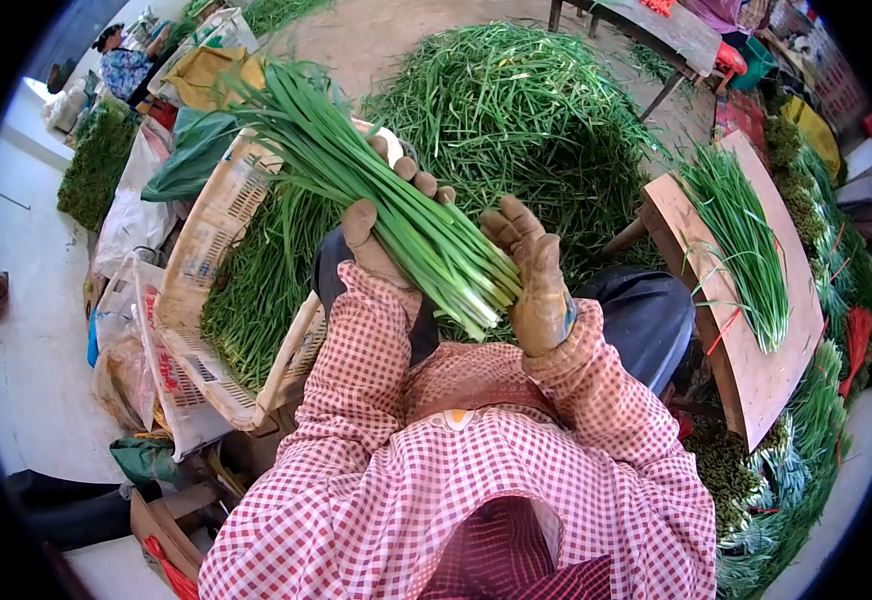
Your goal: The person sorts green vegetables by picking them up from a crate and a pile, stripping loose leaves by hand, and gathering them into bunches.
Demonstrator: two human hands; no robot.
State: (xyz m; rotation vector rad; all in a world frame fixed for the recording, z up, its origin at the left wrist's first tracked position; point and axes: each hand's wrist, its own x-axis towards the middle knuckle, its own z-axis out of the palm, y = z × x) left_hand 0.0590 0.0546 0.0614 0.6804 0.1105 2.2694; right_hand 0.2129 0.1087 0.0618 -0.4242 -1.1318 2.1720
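Observation:
My left hand, in a soiled work glove, is closed around a thick bunch of garlic chives. The green leaf tips point to the upper left, and the pale stem ends lie at the lower right. Beside those ends is my gloved right hand, its fingers apart and the palm turned toward the stems; whether it touches them I cannot tell. Under the leaves stands a cream plastic crate with more chives in it.
A large heap of loose chives lies on the floor ahead. On a wooden board at my right rests another bunch, near a red tie. Stacked bundles line the far right. A person sits at the upper left.

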